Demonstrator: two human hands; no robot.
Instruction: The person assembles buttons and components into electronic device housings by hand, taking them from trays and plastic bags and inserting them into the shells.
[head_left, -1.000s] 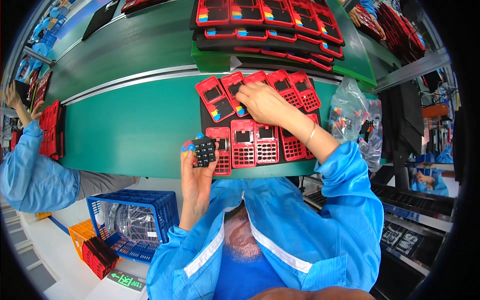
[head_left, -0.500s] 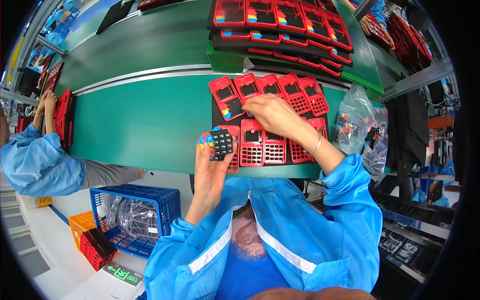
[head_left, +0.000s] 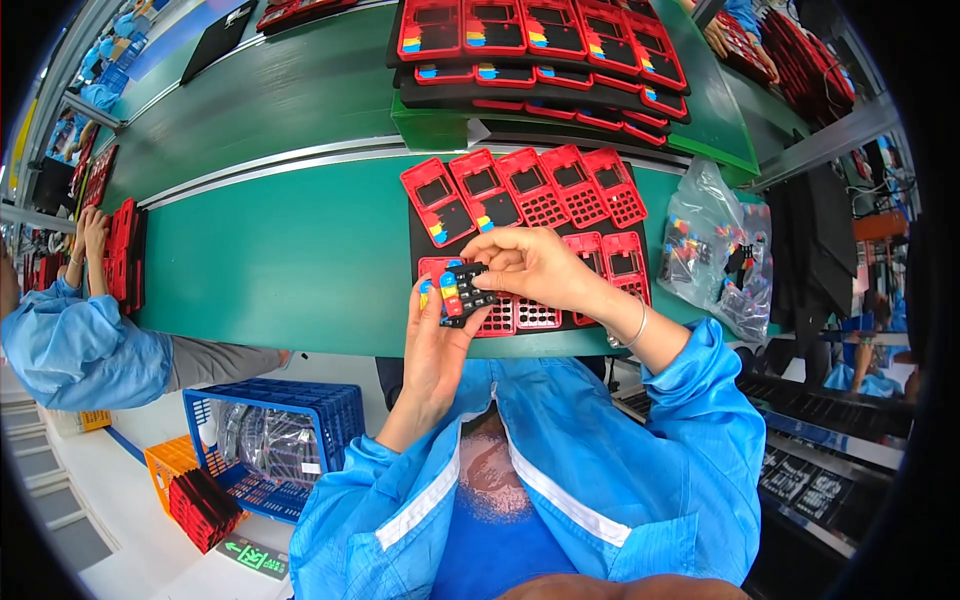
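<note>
My left hand [head_left: 436, 345] holds a small bunch of black rubber keypads [head_left: 468, 296] with blue, yellow and red keys at one side. Thumb and fingers of my right hand [head_left: 535, 265] pinch the upper edge of the same bunch. Both hands are over the near row of red plastic handset casings. In the far row, the leftmost casing [head_left: 438, 202] and the one beside it [head_left: 487, 190] show a black panel with coloured patches in the lower half. Other far-row casings [head_left: 573, 187] show a grid of key holes. My hands cover part of the near row.
A black mat [head_left: 418, 243] lies under the casings on the green bench [head_left: 270, 250]. Beyond stand stacked trays of red casings [head_left: 540, 75]. Clear bags of keypads [head_left: 705, 235] lie at right. A blue crate [head_left: 335, 400] stands below left; a co-worker [head_left: 90, 330] works at far left.
My right hand has come off the second far-row casing, moving toward me and left to grasp the keypads in my left hand. The keypads have tilted, and my left hand has shifted slightly right.
</note>
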